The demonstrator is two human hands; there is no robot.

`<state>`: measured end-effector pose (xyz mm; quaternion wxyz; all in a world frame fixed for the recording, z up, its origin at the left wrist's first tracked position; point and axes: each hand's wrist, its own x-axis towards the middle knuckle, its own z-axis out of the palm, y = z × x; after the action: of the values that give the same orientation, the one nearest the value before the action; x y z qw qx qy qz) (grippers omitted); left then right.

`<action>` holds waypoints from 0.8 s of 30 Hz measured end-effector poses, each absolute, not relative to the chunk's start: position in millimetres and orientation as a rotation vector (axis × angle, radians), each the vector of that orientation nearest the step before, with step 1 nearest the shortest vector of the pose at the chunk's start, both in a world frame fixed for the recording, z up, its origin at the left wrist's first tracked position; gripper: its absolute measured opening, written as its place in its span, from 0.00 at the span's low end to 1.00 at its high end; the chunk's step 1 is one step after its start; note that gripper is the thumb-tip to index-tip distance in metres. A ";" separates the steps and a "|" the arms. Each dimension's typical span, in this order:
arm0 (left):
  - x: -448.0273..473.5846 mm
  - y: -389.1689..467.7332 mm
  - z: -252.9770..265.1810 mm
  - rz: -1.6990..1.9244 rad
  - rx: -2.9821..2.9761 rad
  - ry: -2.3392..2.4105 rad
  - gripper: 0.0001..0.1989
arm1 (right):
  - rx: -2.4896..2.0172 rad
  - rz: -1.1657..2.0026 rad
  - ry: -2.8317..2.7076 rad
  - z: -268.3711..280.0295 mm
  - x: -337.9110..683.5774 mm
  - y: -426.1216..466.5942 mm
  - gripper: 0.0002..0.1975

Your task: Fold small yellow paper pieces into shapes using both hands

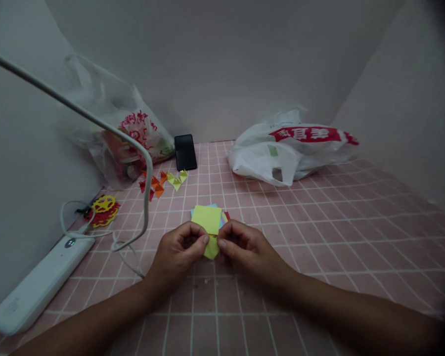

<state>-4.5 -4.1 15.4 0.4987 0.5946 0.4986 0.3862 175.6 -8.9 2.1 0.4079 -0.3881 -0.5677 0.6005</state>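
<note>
Between my two hands is a small folded piece of yellow-green paper [211,248], its lower end coming to a blunt point. My left hand [185,245] pinches its left edge with thumb and forefinger. On the opposite edge, my right hand [241,242] pinches it the same way. Just beyond my fingertips lies a stack of square coloured paper [206,217], a yellow-green sheet on top and blue and red edges showing beneath. Farther back on the left are several folded paper pieces in red, orange [157,187] and yellow [176,182].
A black phone [185,152] lies near the back wall. Plastic bags stand at back left [133,131] and back right [285,148]. On the left are a white power strip [40,282], red and yellow cut-out shapes [104,210] and a pale cable [147,198] arching across the view.
</note>
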 end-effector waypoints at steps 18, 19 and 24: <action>-7.0 -2.6 11.8 0.967 1.474 1.199 0.08 | -0.905 1.604 -1.406 4.1 176.9 -8.0 0.11; -6.5 -2.6 11.3 0.966 1.471 1.185 0.08 | -0.912 1.574 -1.431 4.3 176.4 -8.1 0.09; -3.0 -4.3 13.3 0.909 1.475 1.130 0.07 | -0.980 1.427 -1.582 3.3 175.2 -9.3 0.07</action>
<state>-3.0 -4.3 13.3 0.5111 0.6130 0.4694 0.3778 175.2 -9.3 3.3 0.3877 -0.3851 -0.6219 0.5609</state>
